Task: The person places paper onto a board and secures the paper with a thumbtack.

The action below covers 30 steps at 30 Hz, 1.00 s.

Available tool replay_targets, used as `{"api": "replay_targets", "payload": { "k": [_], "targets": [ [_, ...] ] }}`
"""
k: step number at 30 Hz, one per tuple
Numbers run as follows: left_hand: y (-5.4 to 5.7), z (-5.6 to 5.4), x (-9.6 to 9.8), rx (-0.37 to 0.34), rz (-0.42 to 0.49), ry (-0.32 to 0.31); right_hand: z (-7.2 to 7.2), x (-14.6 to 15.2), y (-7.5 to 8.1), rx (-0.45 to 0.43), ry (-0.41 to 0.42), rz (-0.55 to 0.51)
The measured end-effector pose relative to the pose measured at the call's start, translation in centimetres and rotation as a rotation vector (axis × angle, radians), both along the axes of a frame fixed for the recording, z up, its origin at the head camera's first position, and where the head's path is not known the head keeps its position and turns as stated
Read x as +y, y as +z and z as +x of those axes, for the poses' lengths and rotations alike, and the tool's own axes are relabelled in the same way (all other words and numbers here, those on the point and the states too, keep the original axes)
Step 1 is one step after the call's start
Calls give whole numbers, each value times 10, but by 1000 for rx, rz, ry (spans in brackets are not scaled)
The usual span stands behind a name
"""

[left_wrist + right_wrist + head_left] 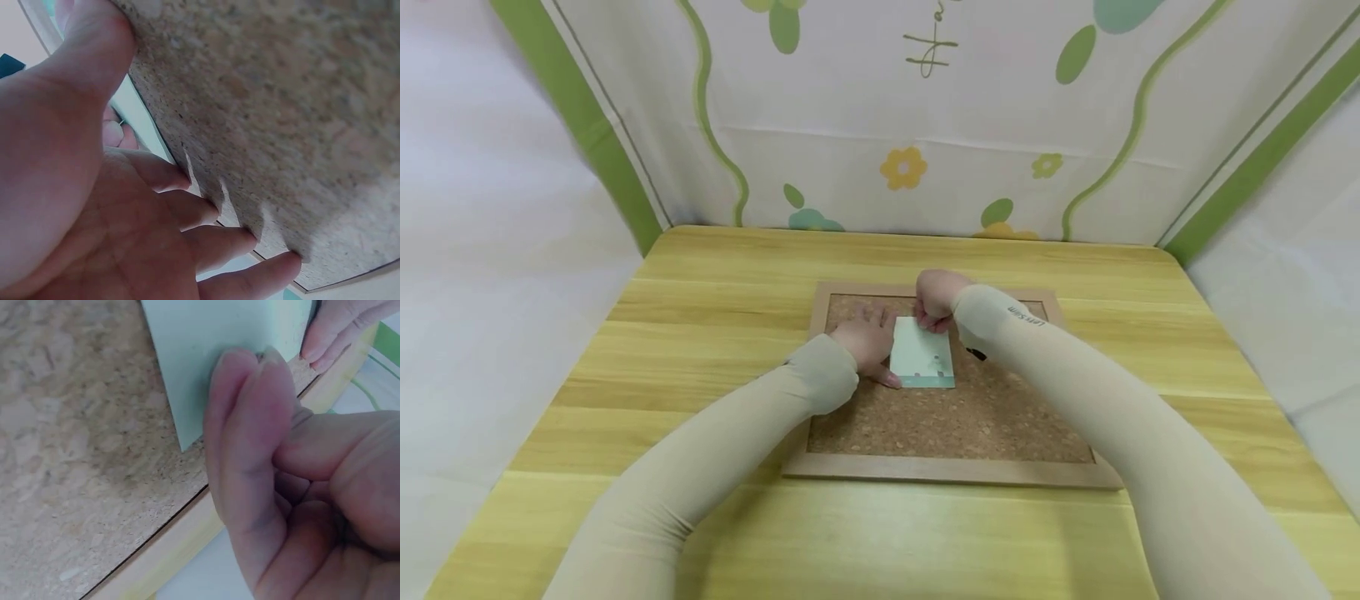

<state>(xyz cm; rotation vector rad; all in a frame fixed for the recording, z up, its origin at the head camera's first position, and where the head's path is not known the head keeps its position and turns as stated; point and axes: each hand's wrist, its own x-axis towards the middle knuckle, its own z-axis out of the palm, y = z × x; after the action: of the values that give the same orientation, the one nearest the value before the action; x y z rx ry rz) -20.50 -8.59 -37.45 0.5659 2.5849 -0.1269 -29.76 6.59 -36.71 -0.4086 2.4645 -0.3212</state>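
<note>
A pale green sheet of paper [920, 354] with a darker band along its near edge lies on a framed cork board [955, 425]. My left hand [867, 340] rests at the paper's left edge with fingers spread, its fingertips on the cork in the left wrist view and its thumb by the near left corner. At the paper's far edge, my right hand [936, 298] pinches a thin pin [122, 122], its point showing by the fingertips in the left wrist view. Those curled fingers [253, 412] hide most of the pin and stand right over the paper [181, 362].
The board's wooden frame [955, 469] lies on a wood-grain table [880, 533]. A white cloth [820, 108] with flowers and green stripes hangs behind the table's far edge. A small black item [976, 354] shows beneath the right sleeve.
</note>
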Motion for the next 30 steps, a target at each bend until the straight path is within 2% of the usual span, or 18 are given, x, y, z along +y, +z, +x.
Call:
{"api": "replay_targets", "payload": {
  "k": [3, 9, 15, 21, 25, 30],
  "targets": [
    [0, 0, -1, -7, -6, 5, 2, -4, -3, 15, -6, 9],
    [-1, 0, -2, -14, -20, 6, 4, -8, -3, -19, -39, -32],
    [-1, -2, 1, -2, -4, -14, -2, 12, 0, -49, 33, -91],
    [-1, -3, 2, -25, 21, -7, -1, 29, 1, -126, 2, -176],
    [-2, -4, 1, -24, -15, -19, -1, 25, 1, -102, 22, -165],
    [-3, -4, -1, -17, -8, -27, -1, 20, 1, -91, 42, -121]
  ]
}}
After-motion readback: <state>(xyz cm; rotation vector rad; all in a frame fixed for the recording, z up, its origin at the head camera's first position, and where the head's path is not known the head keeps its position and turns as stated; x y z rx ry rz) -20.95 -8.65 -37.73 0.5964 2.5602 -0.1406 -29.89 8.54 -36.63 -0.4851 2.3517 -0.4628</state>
